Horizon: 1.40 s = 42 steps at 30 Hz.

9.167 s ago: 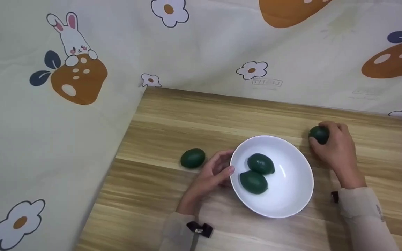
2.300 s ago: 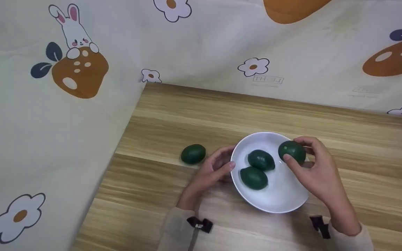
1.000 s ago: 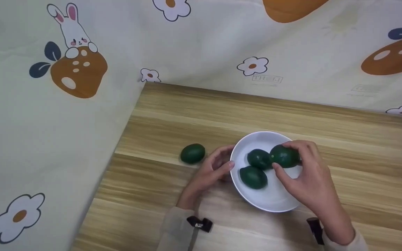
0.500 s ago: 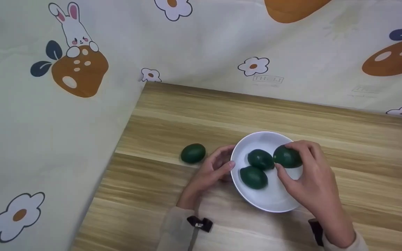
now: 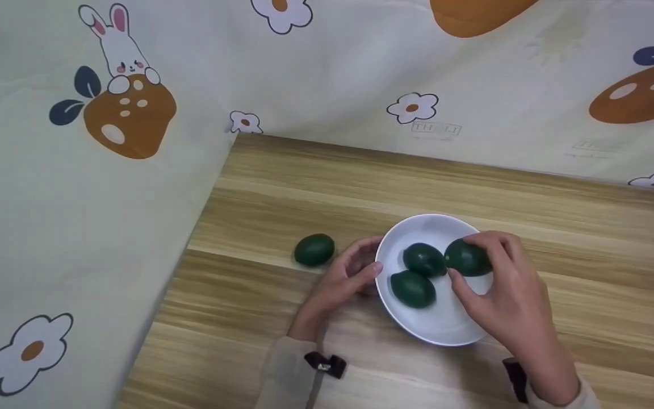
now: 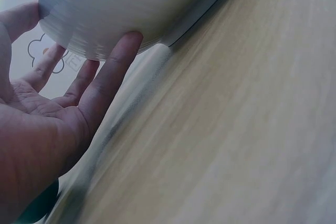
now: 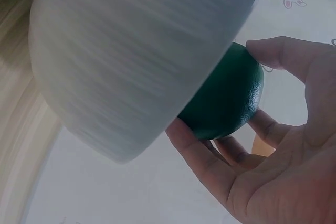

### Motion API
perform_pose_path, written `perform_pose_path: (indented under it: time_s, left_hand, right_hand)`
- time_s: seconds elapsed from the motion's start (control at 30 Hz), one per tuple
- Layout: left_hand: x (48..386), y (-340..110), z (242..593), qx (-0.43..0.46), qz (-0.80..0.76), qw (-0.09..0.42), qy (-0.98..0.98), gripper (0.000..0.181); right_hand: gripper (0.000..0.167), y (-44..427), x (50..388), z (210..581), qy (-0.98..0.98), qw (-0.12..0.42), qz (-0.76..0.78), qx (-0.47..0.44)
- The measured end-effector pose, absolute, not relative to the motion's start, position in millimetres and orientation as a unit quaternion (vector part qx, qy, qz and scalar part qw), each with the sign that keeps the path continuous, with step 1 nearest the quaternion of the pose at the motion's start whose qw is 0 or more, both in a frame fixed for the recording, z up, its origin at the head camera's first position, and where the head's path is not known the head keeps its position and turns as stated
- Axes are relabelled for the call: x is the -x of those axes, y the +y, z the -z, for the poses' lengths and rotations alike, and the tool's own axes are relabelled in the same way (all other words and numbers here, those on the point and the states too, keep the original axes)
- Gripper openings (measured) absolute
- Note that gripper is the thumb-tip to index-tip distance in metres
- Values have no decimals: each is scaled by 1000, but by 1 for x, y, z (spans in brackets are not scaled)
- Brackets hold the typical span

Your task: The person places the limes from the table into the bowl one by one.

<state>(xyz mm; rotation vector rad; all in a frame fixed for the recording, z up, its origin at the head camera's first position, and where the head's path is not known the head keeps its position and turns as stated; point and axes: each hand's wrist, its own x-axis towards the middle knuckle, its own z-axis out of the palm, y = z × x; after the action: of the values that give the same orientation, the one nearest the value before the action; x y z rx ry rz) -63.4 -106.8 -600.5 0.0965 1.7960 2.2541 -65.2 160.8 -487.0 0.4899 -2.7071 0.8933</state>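
- Left hand (image 5: 334,291): thumb over the near rim, fingers spread along the outer wall of the white bowl (image 5: 446,321). The grip is wide and gentle, presumably to steady the bowl, whose foot appears to rest on the wood-grain table (image 5: 281,182).
- Right hand (image 5: 511,298): thumb and fingers curve round the held lime (image 5: 466,257), parted only by the fruit's width. The right wrist view shows this lime partly above the rim; whether it touches its neighbour cannot be told. The fingers reach in over the right side of the bowl, probably because the left side is occupied.
- Bowl contents: the upper lime (image 5: 422,259) and the lower lime (image 5: 413,289) lie close together, left of centre, likely settled by the curved floor.
- Loose lime (image 5: 314,250): on its side on the table, left of the bowl and near the left hand, held by neither hand.
- Count: one bowl; four dark green limes, namely two lying in the bowl, one in the right hand and one on the table; two hands.
- Backdrop: one printed rabbit, three strawberry motifs and five flowers, some cut off, show on the pale cloth (image 5: 327,68) in the head view.
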Motion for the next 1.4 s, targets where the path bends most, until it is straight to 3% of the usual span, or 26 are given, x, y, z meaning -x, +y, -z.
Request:
perform_pose_path:
  time_s: [0.63,0.93,1.4]
  left_hand:
    - [63,-108,600,-43,-781,131,609,54]
    - [63,-107,599,-29,-783,143,604,54]
    - [63,-109,601,-36,-776,134,616,55]
  right_hand:
    - [41,165,64,489,-927,172,-294,-156]
    - [40,170,65,493,-933,145,-308,-114]
    - [43,181,73,505,-933,149,-314,-93]
